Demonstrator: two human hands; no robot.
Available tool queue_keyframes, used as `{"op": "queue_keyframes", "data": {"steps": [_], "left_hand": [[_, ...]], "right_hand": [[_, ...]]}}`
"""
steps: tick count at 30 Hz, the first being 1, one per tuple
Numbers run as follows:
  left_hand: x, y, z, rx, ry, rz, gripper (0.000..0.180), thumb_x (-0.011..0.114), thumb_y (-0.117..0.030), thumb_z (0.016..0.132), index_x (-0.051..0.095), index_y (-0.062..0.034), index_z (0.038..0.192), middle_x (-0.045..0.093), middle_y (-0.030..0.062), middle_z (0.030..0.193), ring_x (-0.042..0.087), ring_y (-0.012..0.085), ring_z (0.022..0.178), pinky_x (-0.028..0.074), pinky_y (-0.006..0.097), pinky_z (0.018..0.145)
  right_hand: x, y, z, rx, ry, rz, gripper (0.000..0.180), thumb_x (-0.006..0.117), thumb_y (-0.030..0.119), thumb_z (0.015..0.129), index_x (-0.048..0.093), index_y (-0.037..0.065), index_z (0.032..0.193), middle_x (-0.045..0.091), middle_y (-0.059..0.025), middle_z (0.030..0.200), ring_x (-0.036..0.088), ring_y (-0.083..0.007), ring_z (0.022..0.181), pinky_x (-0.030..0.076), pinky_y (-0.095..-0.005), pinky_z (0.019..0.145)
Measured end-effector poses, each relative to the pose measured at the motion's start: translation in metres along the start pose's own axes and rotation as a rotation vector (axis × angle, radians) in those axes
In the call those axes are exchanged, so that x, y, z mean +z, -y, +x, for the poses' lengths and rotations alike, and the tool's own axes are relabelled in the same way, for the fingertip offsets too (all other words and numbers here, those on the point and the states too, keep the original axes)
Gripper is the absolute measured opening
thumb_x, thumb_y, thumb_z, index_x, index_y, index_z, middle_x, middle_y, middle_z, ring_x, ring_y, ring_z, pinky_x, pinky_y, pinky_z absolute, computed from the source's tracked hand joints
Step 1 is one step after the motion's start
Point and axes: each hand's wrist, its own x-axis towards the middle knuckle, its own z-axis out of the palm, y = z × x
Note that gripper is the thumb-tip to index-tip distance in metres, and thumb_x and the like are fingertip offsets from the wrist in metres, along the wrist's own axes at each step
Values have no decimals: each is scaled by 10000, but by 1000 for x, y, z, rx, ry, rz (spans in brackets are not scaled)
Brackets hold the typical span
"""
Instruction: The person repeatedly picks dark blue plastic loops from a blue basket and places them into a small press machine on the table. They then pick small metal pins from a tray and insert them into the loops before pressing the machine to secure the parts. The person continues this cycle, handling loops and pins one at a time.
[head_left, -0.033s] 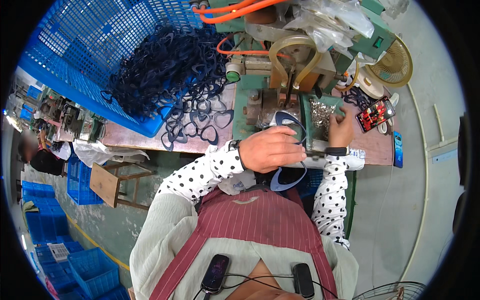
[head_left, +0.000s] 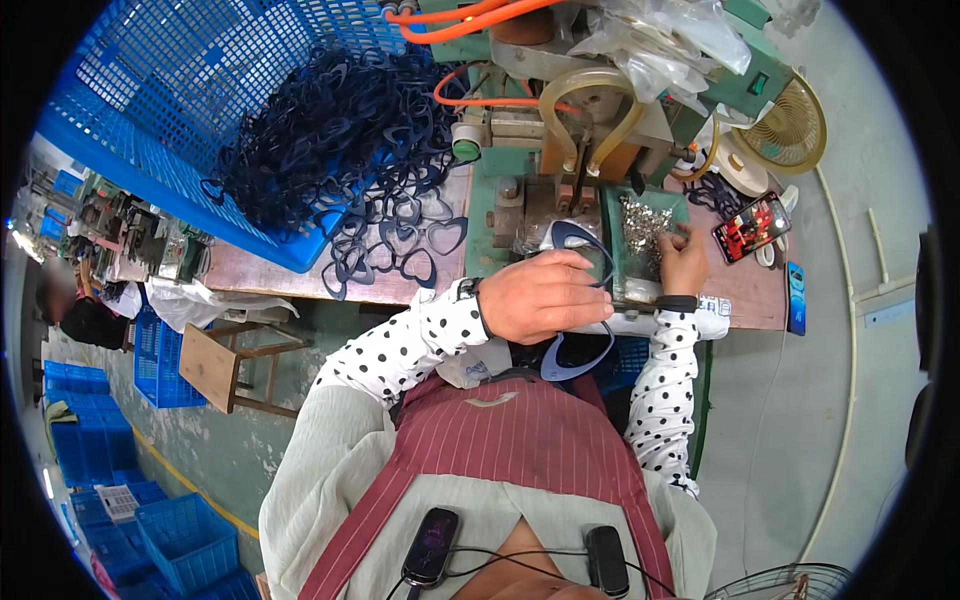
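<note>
My left hand (head_left: pixel 545 298) is closed around a dark blue eyeglass frame (head_left: pixel 578 372) in front of a green bench machine (head_left: pixel 485 225). One loop of the frame shows above my fingers and the other hangs below them. The machine's metal tool head (head_left: pixel 575 190) stands just beyond the upper loop. At the right edge of a green tray (head_left: pixel 625 268), my right hand (head_left: pixel 684 264) has its fingertips drawn together by a heap of small silvery metal parts (head_left: pixel 645 228). Whatever may be between those fingertips is too small to make out.
A big blue basket (head_left: pixel 130 150) tips toward the table at the left, with tangled dark blue frames (head_left: pixel 330 130) spilling out. A phone (head_left: pixel 752 228) lies right of the tray, near a fan (head_left: pixel 785 120). Orange hoses (head_left: pixel 470 20) cross above. A wooden stool (head_left: pixel 210 365) stands left.
My right hand has drawn slightly toward me along the tray's edge, and its fingertips have come closer together. My left hand and the frame stay in place.
</note>
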Motion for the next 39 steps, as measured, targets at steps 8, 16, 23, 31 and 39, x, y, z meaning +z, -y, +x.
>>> {"op": "queue_keyframes", "data": {"steps": [8, 16, 23, 31, 39], "left_hand": [[1, 1, -3, 35, -27, 38, 398, 587, -45, 791, 608, -3, 1186, 641, 119, 1172, 605, 278, 943, 473, 438, 920], [0, -17, -19, -120, -138, 312, 403, 643, -107, 798, 629, -95, 1201, 611, 89, 1250, 597, 251, 1076, 413, 459, 998], [-26, -14, -119, -804, -376, 677, 123, 633, -70, 844, 681, -49, 956, 623, 125, 925, 595, 316, 840, 483, 404, 732], [-39, 21, -163, -1177, -62, 991, 168, 717, -232, 778, 699, -88, 862, 582, 90, 939, 544, 307, 911, 412, 433, 754], [-47, 47, -166, -1079, -38, 1083, 217, 701, -253, 761, 643, -76, 871, 584, 79, 1058, 498, 300, 1046, 344, 456, 871]], "right_hand": [[-8, 10, -14, -359, 173, -298, 220, 765, 252, 716, 720, 127, 891, 652, -57, 1088, 563, -312, 1030, 417, -451, 879], [-6, -1, -10, -268, -7, 125, 120, 693, 170, 826, 713, 60, 869, 691, -111, 862, 616, -285, 853, 472, -393, 783], [-3, -5, -9, -204, 41, 32, 178, 698, 222, 827, 718, 87, 941, 686, -106, 893, 618, -301, 886, 472, -412, 798], [-1, -1, -10, -406, 19, -237, 130, 754, 224, 758, 706, 117, 812, 682, -69, 1017, 587, -309, 978, 440, -433, 846], [3, -20, -5, -130, -17, 121, 104, 657, 161, 878, 675, 67, 918, 681, -135, 846, 639, -327, 780, 495, -407, 703]]}}
